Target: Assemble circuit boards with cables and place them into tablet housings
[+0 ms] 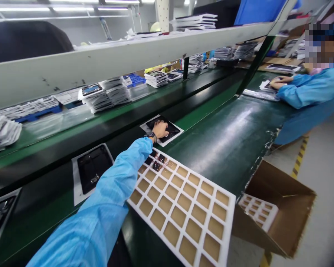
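Note:
My left hand (160, 129), in a blue sleeve with a dark watch at the wrist, reaches across the green belt and rests on a black panel (171, 128) lying on a white sheet (177, 134). Its fingers bend down against the panel and the tips are hidden, so I cannot tell whether they hold anything. Just below my forearm lies a white foam tray (183, 205) with a grid of square cells; a few cells at its far corner hold small dark parts (156, 164). My right hand is out of view.
A second black panel on a white sheet (92, 171) lies left on the belt, and a third (0, 213) at the left edge. Stacks of panels (100, 97) line the far side under a shelf. An open cardboard box (278, 209) stands right. A co-worker's hand (280, 81) works at the far right.

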`<state>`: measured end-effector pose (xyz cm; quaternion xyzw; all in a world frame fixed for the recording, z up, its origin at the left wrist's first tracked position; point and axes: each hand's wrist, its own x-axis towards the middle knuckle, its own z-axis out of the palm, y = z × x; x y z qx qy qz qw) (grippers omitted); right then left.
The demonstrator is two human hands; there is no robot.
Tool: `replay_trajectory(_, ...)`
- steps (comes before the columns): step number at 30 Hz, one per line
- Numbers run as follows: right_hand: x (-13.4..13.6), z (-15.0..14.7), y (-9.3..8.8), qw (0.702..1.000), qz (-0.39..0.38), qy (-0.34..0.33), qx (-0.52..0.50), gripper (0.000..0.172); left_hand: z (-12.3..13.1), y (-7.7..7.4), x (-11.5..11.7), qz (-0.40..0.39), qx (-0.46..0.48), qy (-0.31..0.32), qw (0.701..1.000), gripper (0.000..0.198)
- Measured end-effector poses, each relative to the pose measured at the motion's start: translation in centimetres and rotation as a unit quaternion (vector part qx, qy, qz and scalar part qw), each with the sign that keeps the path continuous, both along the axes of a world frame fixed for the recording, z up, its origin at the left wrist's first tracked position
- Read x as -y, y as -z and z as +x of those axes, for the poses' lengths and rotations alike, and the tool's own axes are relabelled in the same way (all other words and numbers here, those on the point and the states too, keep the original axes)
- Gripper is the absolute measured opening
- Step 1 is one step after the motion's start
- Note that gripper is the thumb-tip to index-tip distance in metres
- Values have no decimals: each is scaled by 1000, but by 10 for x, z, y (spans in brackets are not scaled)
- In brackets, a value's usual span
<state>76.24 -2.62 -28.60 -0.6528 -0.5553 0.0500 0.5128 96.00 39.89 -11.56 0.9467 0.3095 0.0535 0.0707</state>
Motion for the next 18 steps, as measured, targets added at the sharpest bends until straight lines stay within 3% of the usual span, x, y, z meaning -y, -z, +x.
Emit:
replay_trajectory(3, 30, -9, -12, 998, 36, 37, 24, 44, -29, -20, 37, 4, -14, 24, 1000, 24)
replay_trajectory(6, 51, -6, -31, 998, 43, 30, 24, 39, -90, -54, 82, -18, -30, 56, 998, 18)
replay_trajectory(9, 52, 5, -47, 1000, 1, -12, 0, 30, -197, -118, 140, -13, -8, 101, 995, 20)
replay_trajectory(10, 49, 7, -51, 1000, -4, -25, -5, 30, -240, -146, 163, -18, 1, 76, 997, 21)
replay_trajectory(13, 42, 9, -60, 995, -50, -53, -62, 34, -375, -235, 255, -42, 5, -126, 991, 30)
replay_trajectory(15, 40, 5, -70, 988, -72, -75, -114, 37, -459, -279, 329, 24, 41, -289, 956, 38)
replay_trajectory(16, 40, 0, -78, 983, -80, -90, -136, 38, -499, -291, 367, 72, 69, -356, 929, 44)
replay_trajectory(18, 42, -13, -95, 970, -99, -146, -170, 38, -572, -295, 442, 145, 111, -472, 862, 53)
